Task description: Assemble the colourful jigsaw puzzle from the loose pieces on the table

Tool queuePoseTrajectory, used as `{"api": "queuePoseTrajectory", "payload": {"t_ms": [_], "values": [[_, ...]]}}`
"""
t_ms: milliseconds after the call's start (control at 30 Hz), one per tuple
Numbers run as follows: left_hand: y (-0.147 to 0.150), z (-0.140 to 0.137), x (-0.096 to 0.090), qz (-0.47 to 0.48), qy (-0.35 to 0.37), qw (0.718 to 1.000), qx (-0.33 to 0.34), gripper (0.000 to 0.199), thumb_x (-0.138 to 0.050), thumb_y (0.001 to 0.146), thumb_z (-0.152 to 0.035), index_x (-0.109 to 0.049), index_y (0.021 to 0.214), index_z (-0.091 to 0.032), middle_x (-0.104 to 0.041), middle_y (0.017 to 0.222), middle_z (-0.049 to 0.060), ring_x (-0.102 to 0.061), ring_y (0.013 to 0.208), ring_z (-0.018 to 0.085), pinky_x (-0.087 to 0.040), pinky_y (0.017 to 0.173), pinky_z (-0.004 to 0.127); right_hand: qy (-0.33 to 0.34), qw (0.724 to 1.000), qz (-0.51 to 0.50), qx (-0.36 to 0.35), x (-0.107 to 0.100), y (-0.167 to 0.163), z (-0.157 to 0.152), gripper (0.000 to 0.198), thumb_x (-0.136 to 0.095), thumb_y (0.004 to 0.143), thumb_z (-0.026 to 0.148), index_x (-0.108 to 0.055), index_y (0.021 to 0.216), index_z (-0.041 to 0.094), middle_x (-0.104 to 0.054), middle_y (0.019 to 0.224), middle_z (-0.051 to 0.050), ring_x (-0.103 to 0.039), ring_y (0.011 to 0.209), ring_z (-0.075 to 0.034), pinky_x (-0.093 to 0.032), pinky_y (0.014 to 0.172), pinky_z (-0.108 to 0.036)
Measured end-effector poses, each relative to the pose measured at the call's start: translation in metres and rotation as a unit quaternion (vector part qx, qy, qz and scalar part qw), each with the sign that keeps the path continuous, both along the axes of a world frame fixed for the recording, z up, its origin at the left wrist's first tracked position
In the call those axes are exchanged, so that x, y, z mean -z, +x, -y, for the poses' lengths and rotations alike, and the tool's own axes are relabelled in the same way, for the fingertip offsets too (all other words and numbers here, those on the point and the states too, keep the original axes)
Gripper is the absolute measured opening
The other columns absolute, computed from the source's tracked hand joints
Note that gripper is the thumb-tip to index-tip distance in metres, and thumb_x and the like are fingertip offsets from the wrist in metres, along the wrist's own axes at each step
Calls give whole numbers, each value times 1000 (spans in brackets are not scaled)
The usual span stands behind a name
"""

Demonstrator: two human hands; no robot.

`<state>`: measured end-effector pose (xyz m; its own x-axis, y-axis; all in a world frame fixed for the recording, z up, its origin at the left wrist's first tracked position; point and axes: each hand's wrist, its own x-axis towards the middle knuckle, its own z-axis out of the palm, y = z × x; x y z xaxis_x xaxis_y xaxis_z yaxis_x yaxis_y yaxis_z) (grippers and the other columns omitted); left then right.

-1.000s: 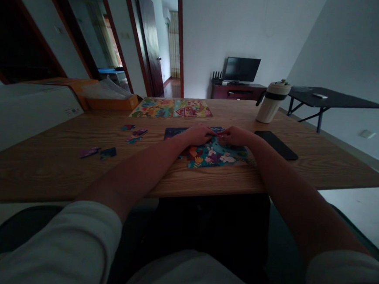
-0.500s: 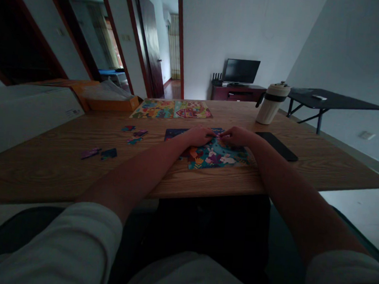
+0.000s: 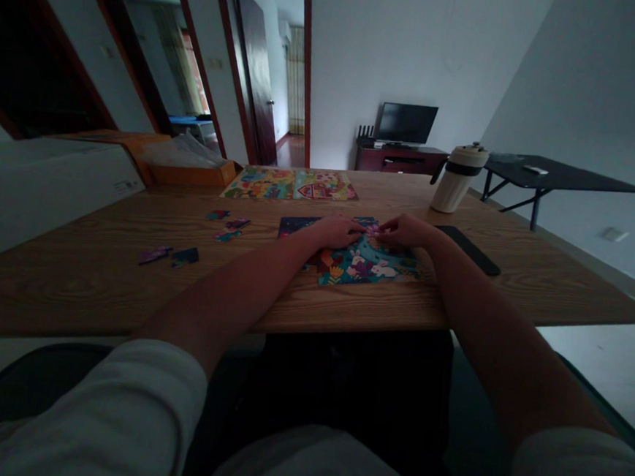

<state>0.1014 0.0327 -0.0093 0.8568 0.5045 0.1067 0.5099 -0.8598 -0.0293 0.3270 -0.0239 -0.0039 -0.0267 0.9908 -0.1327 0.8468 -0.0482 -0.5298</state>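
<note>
A partly assembled jigsaw puzzle with white rabbits and flowers lies near the table's front edge. My left hand rests over its upper middle, palm down, fingers stretched toward a pink-purple puzzle piece. From the other side, my right hand pinches at that piece's right edge, with thumb and forefinger close together. Both hands and forearms cover parts of the puzzle. Off to the left lie several loose pieces, among them a dark blue one and a purple one.
Behind the puzzle lies a colourful picture sheet. A black phone-like slab is right of my right hand, with a cream tumbler behind it. An orange box holding clear plastic and a white box stand at left.
My right hand has drawn slightly to the right, so more of the pink-purple piece shows between the hands. My left hand stays at nearly the same spot on the puzzle.
</note>
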Motion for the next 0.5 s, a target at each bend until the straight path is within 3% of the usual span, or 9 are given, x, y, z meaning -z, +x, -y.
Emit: {"api": "queuePoseTrajectory", "payload": {"t_ms": [333, 500], "values": [[-2, 6, -4, -33, 17, 999, -9, 50, -39, 102, -51, -59, 143, -31, -60, 144, 5, -57, 127, 29, -40, 108, 42, 4, 1000, 8, -3, 3, 0, -3, 31, -74, 86, 43, -79, 106, 20, -76, 78, -7, -68, 63, -18, -54, 59, -28], [0, 13, -11, -67, -53, 995, -49, 56, -30, 103, -60, -51, 148, -35, -46, 157, 4, -52, 135, 31, -40, 110, 45, 31, 999, 12, -10, 2, 8, -10, 30, -67, 90, 39, -79, 108, 18, -78, 88, -8, -69, 72, -20, -54, 67, -29]]}}
